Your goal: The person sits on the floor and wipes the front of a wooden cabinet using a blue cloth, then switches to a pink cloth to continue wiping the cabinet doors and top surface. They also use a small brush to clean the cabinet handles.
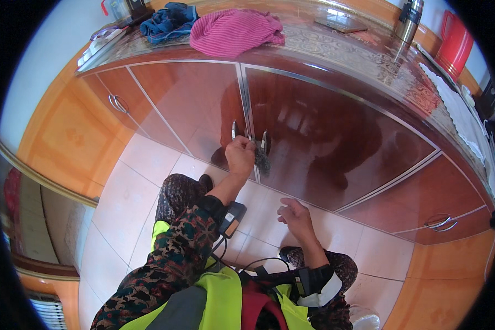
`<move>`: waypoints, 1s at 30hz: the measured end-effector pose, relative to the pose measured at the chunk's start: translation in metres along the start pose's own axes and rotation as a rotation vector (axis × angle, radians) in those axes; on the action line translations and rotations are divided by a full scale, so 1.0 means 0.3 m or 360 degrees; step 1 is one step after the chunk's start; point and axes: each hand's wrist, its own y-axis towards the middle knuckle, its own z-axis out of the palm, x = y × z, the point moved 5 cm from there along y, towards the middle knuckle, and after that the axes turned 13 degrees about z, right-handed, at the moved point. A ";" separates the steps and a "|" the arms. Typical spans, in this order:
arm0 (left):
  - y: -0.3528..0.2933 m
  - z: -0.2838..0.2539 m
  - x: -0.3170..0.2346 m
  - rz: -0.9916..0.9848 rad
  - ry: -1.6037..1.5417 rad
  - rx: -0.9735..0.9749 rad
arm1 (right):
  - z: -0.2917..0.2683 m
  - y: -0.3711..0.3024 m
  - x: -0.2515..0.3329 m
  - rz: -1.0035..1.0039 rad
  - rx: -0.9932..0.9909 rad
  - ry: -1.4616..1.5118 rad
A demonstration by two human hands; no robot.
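At the cabinet's middle seam my left hand point(241, 156) is closed in a pinch, just below and between two metal handles. A dark grey, fuzzy clump point(263, 161) hangs beside its fingers, against the glossy brown right door point(335, 137). What the fingertips grip is partly hidden. The left handle point(234, 130) is just above the hand, the right handle point(264, 142) to its right. Both the left door point(192, 104) and the right one appear closed. Lower and to the right, my right hand point(297, 216) hangs over the tiles, its fingers loosely bent and apart, holding nothing.
On the countertop point(308, 47) lie a pink striped cloth point(236, 32) and a dark blue cloth point(169, 23). A steel flask point(410, 22) and a red thermos jug point(454, 47) stand at the right. Pale floor tiles point(121, 220) surround my bent legs.
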 end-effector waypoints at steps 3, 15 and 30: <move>-0.006 0.007 0.023 -0.0113 -0.0258 -0.0127 | 0.014 -0.002 -0.013 -0.0051 0.0046 -0.0046; -0.027 0.046 0.047 -0.0067 -0.0370 -0.0159 | 0.051 0.029 -0.041 -0.0013 0.0097 -0.0170; -0.025 0.032 0.009 0.0047 -0.0394 -0.0148 | 0.080 0.036 -0.066 0.0030 0.0072 -0.0425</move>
